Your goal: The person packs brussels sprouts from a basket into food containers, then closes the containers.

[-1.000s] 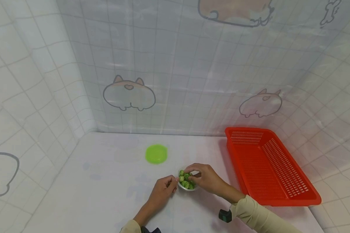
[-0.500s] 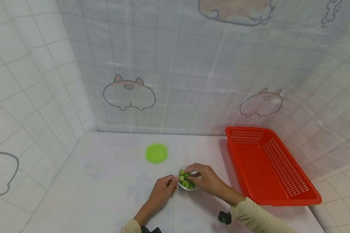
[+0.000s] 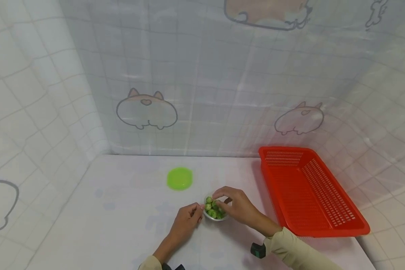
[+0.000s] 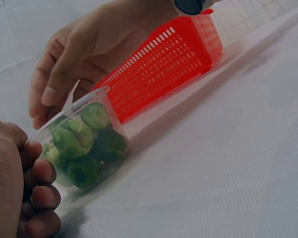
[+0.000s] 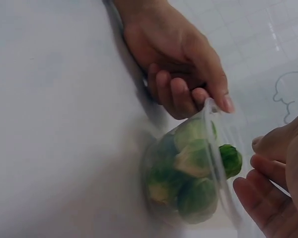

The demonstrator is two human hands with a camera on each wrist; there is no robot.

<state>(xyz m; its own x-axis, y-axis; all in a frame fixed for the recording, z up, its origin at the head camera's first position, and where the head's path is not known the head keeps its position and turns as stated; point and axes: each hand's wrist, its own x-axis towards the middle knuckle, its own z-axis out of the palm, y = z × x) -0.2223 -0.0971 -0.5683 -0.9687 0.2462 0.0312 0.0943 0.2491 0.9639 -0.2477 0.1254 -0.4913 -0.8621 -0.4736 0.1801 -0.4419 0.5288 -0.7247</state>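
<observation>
A small clear plastic tub [image 3: 217, 219] of green Brussels sprouts [image 3: 212, 213] stands upright on the white table, between the two hands. My left hand [image 3: 185, 221] pinches the tub's rim with thumb and index finger, while its other fingers curl beside the wall. Over the other side of the opening is my right hand [image 3: 239, 207], thumb and fingers spread apart. In the right wrist view, its fingertips [image 5: 242, 186] come close to one sprout [image 5: 231, 161] that sticks up at the rim, with nothing gripped between them.
A bright green lid [image 3: 179, 179] lies flat beyond the tub, slightly left. To the right stands a large red plastic basket [image 3: 270, 187] with slotted sides, near the right forearm. Patterned curtain-like walls [image 3: 202, 93] enclose the table's back and sides.
The right hand has lifted slightly from the sprouts. The left hand stays at the tub's rim, and the head view has shifted a little.
</observation>
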